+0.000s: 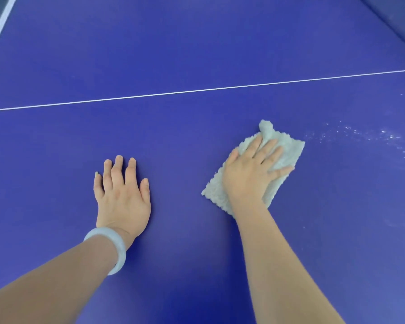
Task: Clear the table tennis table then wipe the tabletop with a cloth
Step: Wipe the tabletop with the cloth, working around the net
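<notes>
The blue table tennis tabletop [197,54] fills the view. My right hand [250,171] presses flat, fingers spread, on a pale fluffy cloth [288,148] that lies crumpled on the tabletop right of centre. My left hand [122,195] rests flat on the bare tabletop to the left of the cloth, fingers straight, with a pale bangle [110,249] on its wrist. A scatter of white specks [365,134] lies on the surface just right of the cloth.
A thin white line [197,90] crosses the tabletop beyond both hands. A white edge stripe [0,26] runs along the table's far left border. The table's far right edge [388,26] shows in the top right corner.
</notes>
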